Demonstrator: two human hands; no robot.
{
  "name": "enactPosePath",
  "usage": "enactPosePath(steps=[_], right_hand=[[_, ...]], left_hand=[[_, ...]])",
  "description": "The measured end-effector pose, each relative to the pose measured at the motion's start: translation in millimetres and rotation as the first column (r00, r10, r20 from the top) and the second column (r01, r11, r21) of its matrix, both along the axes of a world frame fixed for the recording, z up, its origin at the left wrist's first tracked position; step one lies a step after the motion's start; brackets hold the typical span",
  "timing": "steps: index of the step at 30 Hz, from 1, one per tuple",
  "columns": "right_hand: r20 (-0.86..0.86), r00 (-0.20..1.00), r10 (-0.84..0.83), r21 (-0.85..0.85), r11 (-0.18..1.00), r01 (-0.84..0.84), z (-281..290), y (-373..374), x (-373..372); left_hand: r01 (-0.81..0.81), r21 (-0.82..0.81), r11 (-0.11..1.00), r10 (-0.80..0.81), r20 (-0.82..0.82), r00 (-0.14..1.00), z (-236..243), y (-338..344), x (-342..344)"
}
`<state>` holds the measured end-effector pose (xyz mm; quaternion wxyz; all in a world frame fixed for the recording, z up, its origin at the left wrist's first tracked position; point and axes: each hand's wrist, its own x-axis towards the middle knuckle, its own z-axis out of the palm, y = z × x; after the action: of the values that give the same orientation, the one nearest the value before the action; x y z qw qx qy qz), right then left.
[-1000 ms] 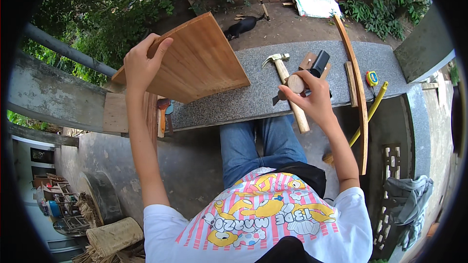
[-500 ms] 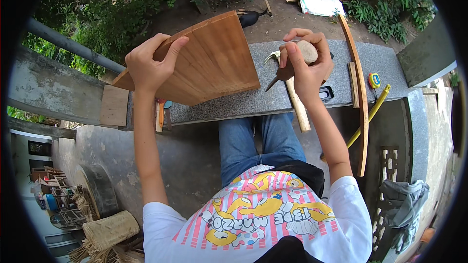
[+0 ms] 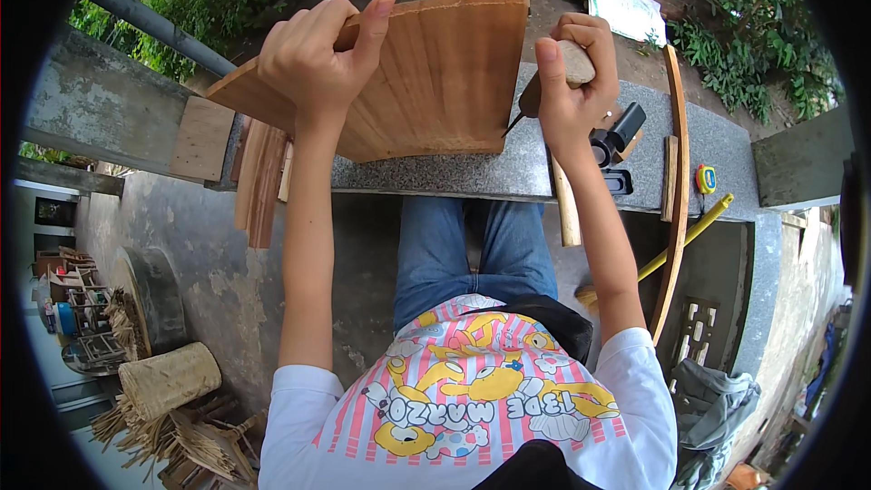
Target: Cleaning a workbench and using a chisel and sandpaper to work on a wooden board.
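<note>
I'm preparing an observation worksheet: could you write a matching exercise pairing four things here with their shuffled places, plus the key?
Things:
1. wooden board
2. yellow tape measure
3. white sheet
4. tool with a round wooden end

Places:
A. beyond the grey stone ledge
B. in the right hand
C. in the left hand
D. on the ledge, beside the curved wooden strip

Pairs: 1-C, 2-D, 3-A, 4-B

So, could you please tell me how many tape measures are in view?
1: the yellow tape measure lies on the stone bench, right of the long curved wooden strip. Another could be hidden behind the wooden board in the left grip.
</note>
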<state>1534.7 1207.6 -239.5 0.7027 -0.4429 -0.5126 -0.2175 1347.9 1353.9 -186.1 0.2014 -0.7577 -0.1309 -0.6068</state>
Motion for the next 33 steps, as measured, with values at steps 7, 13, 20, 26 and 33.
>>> enactPosePath(steps=[7, 13, 20, 26, 33], right_hand=[[0.03, 0.999, 0.016, -0.034, 0.999, -0.015, -10.2, 0.7, 1.6], [0.009, 0.999, 0.036, -0.009, 0.999, -0.036, 7.7, -11.4, 2.9], [-0.063, 0.995, 0.076, -0.086, 0.993, -0.081, 11.6, -11.4, 3.9], [0.026, 0.998, 0.055, -0.133, 0.99, -0.051, -8.6, -0.8, -2.6], [0.01, 0.996, 0.085, -0.096, 0.992, -0.084, -13.3, -10.5, -9.8]], left_hand=[[-0.005, 0.021, 1.0, 0.004, 0.07, 0.998, -2.0, -1.0, 1.5], [-0.022, 0.008, 1.0, 0.022, 0.066, 0.998, -1.3, -3.4, -0.5], [-0.009, 0.0, 1.0, 0.009, 0.101, 0.995, -3.0, -4.1, 1.9], [-0.025, 0.005, 1.0, 0.024, 0.075, 0.997, -1.7, -5.2, -0.5], [-0.03, 0.015, 0.999, 0.028, 0.082, 0.996, -1.3, -5.7, -3.3]])
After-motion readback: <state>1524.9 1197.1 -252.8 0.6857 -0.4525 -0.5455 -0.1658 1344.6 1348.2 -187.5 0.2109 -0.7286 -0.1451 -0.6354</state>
